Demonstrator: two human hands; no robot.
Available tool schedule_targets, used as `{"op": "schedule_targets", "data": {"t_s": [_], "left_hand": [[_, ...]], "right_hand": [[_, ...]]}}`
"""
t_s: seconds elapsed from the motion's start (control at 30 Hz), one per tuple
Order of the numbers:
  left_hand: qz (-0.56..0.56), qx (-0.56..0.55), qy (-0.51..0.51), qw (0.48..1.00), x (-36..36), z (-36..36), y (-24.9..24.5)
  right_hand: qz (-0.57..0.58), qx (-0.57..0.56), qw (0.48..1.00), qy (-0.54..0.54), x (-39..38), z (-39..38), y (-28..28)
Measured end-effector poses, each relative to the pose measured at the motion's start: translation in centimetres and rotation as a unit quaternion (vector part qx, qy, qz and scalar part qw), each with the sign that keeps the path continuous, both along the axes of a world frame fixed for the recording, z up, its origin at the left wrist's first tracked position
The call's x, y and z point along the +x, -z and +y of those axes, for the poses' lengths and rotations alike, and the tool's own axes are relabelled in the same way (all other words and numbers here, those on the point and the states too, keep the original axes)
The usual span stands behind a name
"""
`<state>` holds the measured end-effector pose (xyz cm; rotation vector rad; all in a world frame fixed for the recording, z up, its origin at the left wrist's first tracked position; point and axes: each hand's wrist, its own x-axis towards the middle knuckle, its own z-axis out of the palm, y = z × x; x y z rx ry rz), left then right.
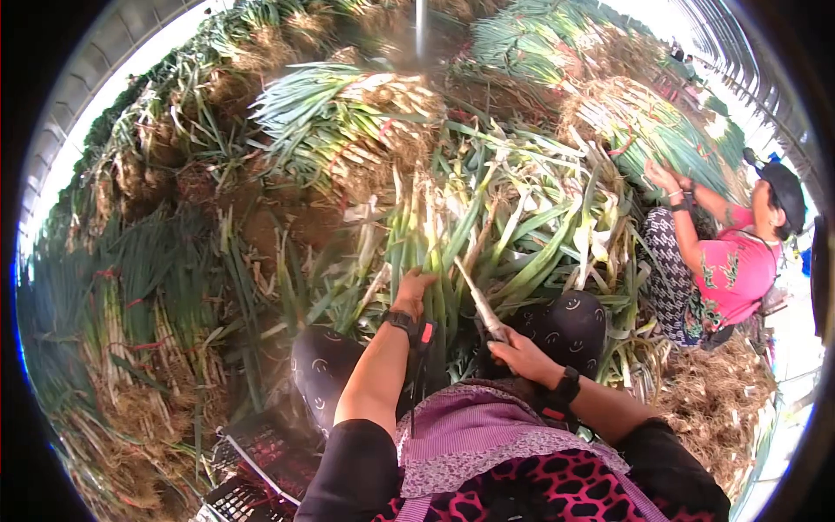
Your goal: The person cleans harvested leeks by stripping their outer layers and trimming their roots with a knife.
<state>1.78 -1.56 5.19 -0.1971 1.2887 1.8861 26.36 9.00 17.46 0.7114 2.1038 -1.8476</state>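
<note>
My left hand (412,292) is closed around the green onion stalks (432,246) that stand up in front of my lap, its fingers curled toward the right; the exact grip is partly hidden. In my right hand (524,358) is a slim, pale knife (483,307), its narrow tip slanting up and left toward the stalks. Beyond both hands spreads a loose heap of green onions (544,226) with white stems and loose leaves. Dark bands sit on both my wrists.
Tied onion bundles (361,122) lie ahead, with more bundles (130,322) at the left. A co-worker in a pink top (735,274) sits at the right, hands on another bundle (639,117). Brown rooty trimmings (713,400) lie at lower right. A crate (252,470) stands at lower left.
</note>
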Motion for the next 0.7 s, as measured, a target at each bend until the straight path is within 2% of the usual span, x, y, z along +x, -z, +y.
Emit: {"op": "schedule_targets", "data": {"t_s": [0.1,0.13,0.23,0.37,0.43,0.5,0.6,0.7], "left_hand": [[0.025,-0.038,0.007,0.999,-0.3,0.8,1.7],[0.041,-0.07,-0.024,0.996,0.2,1.1,2.1],[-0.007,0.0,-0.017,1.0,0.6,0.8,2.5],[0.034,-0.009,-0.034,0.999,0.2,2.0,7.6],[0.076,-0.081,-0.073,0.991,0.1,3.1,11.5],[0.132,-0.184,-0.1,0.969,0.5,3.6,11.7],[0.237,-0.241,-0.119,0.934,1.7,3.4,9.7],[0.303,-0.182,-0.069,0.933,2.4,2.7,7.8]], "right_hand": [[-0.002,0.032,0.999,0.0,-0.7,-0.3,0.6],[-0.028,0.038,0.999,-0.006,-0.8,-0.2,0.9],[-0.013,0.118,0.992,-0.032,-0.5,-0.9,0.6],[-0.043,0.167,0.983,-0.068,-0.8,-1.3,1.4],[-0.049,0.178,0.98,-0.078,-0.9,-1.4,1.9],[-0.054,0.185,0.978,-0.082,-1.1,-1.3,2.2],[-0.056,0.199,0.974,-0.088,-1.7,-1.3,2.6],[-0.026,0.228,0.969,-0.094,-2.3,-0.9,3.9]]}}
